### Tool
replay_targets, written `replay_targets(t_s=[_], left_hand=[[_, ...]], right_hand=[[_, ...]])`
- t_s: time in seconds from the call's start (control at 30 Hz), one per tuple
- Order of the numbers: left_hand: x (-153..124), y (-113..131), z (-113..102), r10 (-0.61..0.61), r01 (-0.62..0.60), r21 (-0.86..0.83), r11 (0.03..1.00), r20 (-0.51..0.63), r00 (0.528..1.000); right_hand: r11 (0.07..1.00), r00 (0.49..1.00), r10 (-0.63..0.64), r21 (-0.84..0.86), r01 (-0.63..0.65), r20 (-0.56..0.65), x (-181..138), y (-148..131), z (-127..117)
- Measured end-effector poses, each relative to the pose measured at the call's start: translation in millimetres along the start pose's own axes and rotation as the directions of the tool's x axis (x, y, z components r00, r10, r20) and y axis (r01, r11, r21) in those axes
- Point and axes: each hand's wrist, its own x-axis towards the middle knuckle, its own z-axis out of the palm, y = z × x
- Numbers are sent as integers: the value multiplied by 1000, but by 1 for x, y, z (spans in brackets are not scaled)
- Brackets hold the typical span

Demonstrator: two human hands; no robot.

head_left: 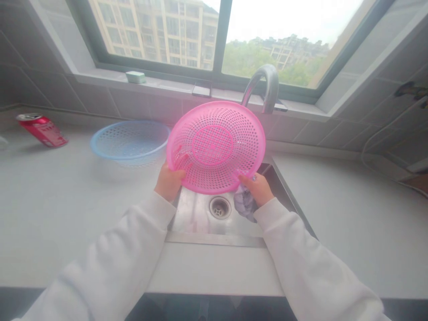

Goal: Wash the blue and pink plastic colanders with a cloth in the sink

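Observation:
A pink plastic colander [212, 145] is tilted up over the sink, its inside facing me. My left hand [169, 182] grips its lower left rim, thumb on the inside and fingers behind, showing through the holes. At the lower right rim my right hand [259, 188] is closed on the colander too, with a crumpled greyish-purple cloth [245, 203] bunched under the palm against the outside. Below lies the steel sink [197, 218] with its round drain [220, 207]. The fingers of my right hand are mostly hidden behind the rim and cloth.
On the counter [83, 209] to the left stand a light blue colander [132, 140] and a tilted red drink can [43, 130]. A curved metal faucet [267, 84] rises behind the sink. The windowsill holds a pale green and white sponge [135, 77].

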Motion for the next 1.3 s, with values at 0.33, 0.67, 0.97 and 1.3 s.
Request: replay_targets(t_s=[0.33,0.67,0.97,1.3], left_hand=[[-12,-9,7,81,-80,-102,991,-2,997],[1,2,-5,-35,36,-22,999,42,999],[-5,0,3,6,-6,6,1000,-90,996],[-9,-13,16,-97,84,-99,992,-140,985]], right_hand=[[997,999,-1,81,4,-42,-8,-7,12],[999,999,-13,-38,14,45,1,7,2],[1000,1000,-15,-13,15,-17,-1,6,2],[997,998,68,-41,-67,12,-11,3,17]])
